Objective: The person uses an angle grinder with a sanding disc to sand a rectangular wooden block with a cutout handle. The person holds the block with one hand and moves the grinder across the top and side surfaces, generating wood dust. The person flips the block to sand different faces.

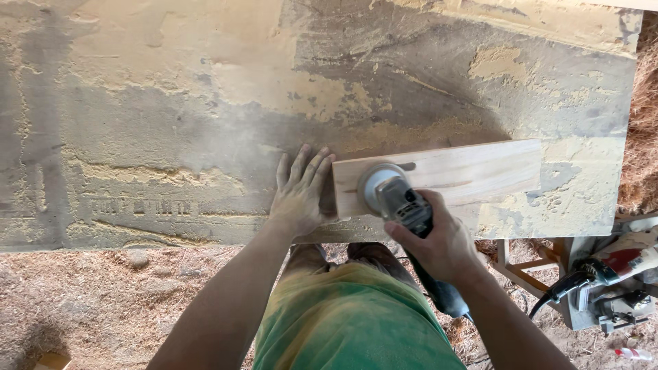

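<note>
The right hand (439, 243) is wrapped tight around a sander (394, 195), whose disc sits on the left end of a wooden board (466, 175). The board's long axis runs left to right along the workbench (171, 123). The left hand (298, 192) lies flat, fingers spread, just beside that same end.

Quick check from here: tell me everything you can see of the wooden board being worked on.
The wooden board is a pale, flat rectangular plank with faint darker grain streaks, lying on the dusty workbench near its front edge. The left hand lies flat at its left end. The grey sander, gripped by the right hand, sits disc-down on the board's left part. Sawdust surrounds it.
</note>
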